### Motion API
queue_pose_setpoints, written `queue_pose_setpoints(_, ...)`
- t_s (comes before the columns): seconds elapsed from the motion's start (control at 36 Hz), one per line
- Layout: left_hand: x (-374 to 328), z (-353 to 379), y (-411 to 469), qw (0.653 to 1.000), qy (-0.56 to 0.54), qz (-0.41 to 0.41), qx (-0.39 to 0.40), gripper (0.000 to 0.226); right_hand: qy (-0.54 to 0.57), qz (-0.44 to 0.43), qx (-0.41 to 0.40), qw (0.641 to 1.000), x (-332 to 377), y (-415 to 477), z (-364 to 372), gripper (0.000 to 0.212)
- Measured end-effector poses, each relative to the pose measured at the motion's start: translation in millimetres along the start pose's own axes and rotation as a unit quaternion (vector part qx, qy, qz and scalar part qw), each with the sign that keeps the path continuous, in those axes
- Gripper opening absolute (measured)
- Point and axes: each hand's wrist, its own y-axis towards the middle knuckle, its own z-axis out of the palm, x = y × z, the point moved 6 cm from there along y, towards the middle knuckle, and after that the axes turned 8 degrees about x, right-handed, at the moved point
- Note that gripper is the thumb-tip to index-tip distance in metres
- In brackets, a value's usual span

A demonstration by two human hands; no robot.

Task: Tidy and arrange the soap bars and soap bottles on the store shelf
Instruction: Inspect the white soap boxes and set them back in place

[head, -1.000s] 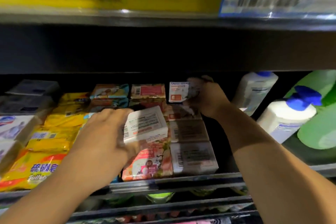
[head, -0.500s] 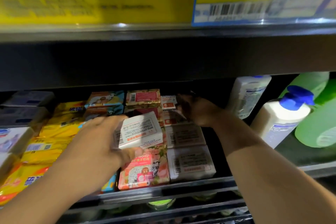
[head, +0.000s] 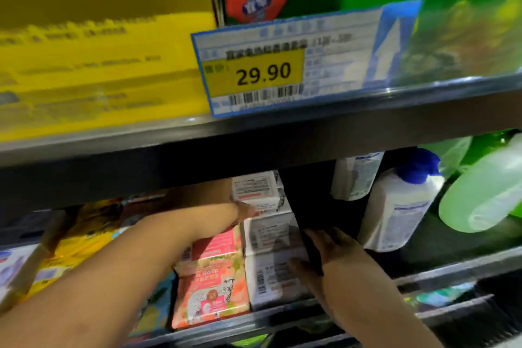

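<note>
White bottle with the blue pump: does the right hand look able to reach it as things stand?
Probably yes. The right hand lies flat against the right side of the white soap boxes, and the white bottle stands just to its right. Only a dark gap, nothing visible in it, lies between them.

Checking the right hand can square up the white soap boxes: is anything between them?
Nothing visible. The right hand lies against the right side of the front white soap boxes; the white pump bottle stands apart, further right.

Shelf [head: 254,319] with soap boxes [head: 275,281], bottles [head: 395,215]
</note>
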Motion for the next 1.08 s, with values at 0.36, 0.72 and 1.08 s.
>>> queue_pose_setpoints(0.36, 4, 8, 61, 0.985, 0.168, -0.024, 0.027, 0.058, 0.080, 0.005, 0.040, 0.996, -9, 3, 2, 0.083)
queue_pose_setpoints(0.72, 6, 7, 50, 0.986, 0.137, -0.051, -0.084, 0.055, 0.032, -0.027, 0.017, 0.999, -4, 6, 9, 0.084)
queue_pose_setpoints(1.08, 22, -1, 75, 0.979, 0.159, -0.081, -0.095, 0.060, 0.068, -0.025, -0.014, 0.997, -12, 12, 11, 0.077)
